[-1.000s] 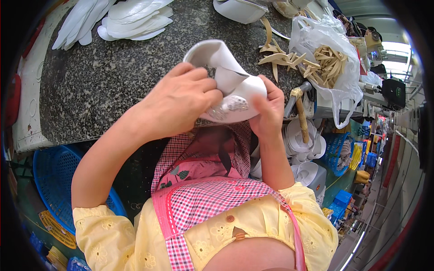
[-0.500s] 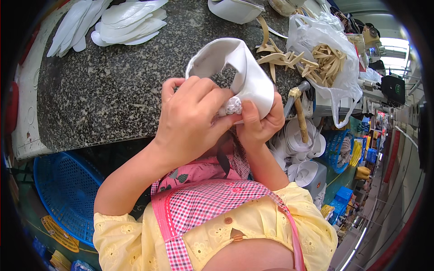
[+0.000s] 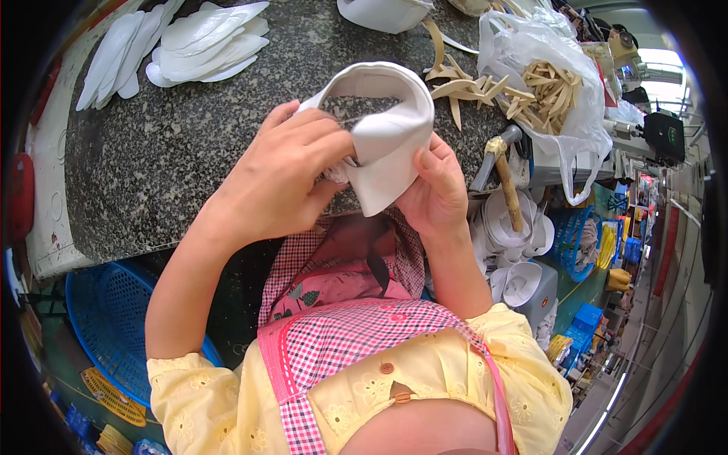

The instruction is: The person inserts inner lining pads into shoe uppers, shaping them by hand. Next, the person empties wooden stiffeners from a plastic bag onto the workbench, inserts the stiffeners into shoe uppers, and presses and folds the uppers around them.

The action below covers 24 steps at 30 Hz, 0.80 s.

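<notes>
We hold white cap piece above table edge, picture centre. Left hand fingers clamped on its 9 o'clock side, right hand fingers pinching 5 o'clock corner; grip likely keeps curved band open for shaping. Stack of white pieces at 11 o'clock, bag of tan strips and hammer at 2 o'clock.

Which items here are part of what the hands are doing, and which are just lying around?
In hand:
white fabric piece
left hand
right hand

Lying about:
stack of white pieces
bag of tan strips
hammer
blue basket
</notes>
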### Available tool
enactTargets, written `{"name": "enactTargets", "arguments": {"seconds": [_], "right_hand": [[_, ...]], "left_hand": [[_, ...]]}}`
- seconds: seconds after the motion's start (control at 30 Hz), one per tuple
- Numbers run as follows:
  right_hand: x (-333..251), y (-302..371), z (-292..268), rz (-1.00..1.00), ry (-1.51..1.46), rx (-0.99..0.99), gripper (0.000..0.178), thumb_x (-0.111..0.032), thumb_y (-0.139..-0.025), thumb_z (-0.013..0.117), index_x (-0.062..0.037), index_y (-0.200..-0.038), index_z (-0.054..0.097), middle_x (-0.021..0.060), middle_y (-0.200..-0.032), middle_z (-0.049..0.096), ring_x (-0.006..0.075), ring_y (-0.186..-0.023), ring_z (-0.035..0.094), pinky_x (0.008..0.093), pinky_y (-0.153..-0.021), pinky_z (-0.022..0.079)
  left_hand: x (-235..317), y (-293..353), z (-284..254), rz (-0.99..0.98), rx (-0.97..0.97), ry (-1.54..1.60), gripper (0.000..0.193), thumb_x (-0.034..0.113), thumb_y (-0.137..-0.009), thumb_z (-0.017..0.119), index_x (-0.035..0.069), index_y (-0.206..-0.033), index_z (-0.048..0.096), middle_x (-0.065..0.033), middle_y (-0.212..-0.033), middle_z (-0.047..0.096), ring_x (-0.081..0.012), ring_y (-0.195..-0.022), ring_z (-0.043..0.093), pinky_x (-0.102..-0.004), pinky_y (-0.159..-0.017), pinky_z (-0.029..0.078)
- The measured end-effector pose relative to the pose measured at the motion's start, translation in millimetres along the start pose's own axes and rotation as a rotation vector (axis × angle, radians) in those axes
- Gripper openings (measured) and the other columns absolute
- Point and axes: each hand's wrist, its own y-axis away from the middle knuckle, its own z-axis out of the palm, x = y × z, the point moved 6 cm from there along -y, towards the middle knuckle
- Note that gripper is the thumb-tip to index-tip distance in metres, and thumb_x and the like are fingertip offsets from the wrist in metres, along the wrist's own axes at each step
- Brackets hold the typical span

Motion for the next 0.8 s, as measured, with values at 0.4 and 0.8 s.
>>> {"name": "enactTargets", "arguments": {"seconds": [0.4, 0.8], "right_hand": [[-3.5, -2.0, -1.5, 0.019, -0.052, 0.027, 0.035, -0.011, -0.08, 0.06, 0.0034, -0.111, 0.049, 0.0123, -0.102, 0.059, 0.0186, -0.092, 0.059, 0.0331, -0.082, 0.049], [-16.9, 1.3, -7.7, -0.221, 0.092, 0.104, 0.03, -0.008, -0.079, 0.064, 0.006, -0.104, 0.054, 0.0114, -0.095, 0.062, 0.0154, -0.083, 0.06, 0.0283, -0.075, 0.05]], "left_hand": [[-11.0, -1.3, -4.3, -0.313, 0.39, 0.433, 0.016, 0.01, -0.071, 0.069, 0.001, -0.079, 0.059, -0.0055, -0.071, 0.056, -0.0128, -0.065, 0.053, -0.0246, -0.059, 0.042], [10.9, 5.9, 8.2, -0.212, 0.412, 0.355, 0.024, 0.023, -0.062, 0.074, 0.008, -0.077, 0.063, -0.001, -0.069, 0.06, -0.0155, -0.063, 0.055, -0.0276, -0.059, 0.038]]}}
